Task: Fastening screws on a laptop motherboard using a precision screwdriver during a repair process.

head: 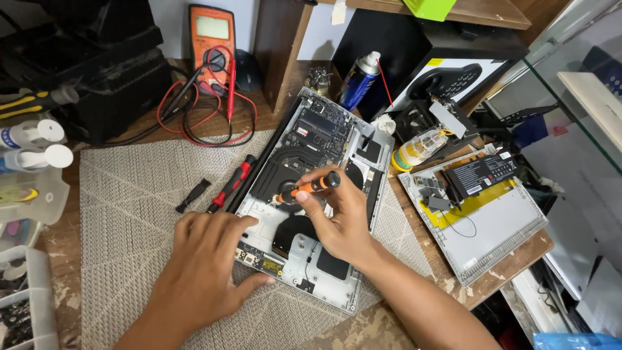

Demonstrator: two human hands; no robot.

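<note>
The right hand (341, 223) pinches a slim orange-and-black screwdriver (308, 188), tip down inside the opened silver metal laptop chassis (311, 194) (on a woven grey mat (129, 214)); the left hand (204, 259) lies flat, fingers spread, on the chassis edge.

Screwdriver (310, 187) tip hidden behind fingers (317, 176)
</note>
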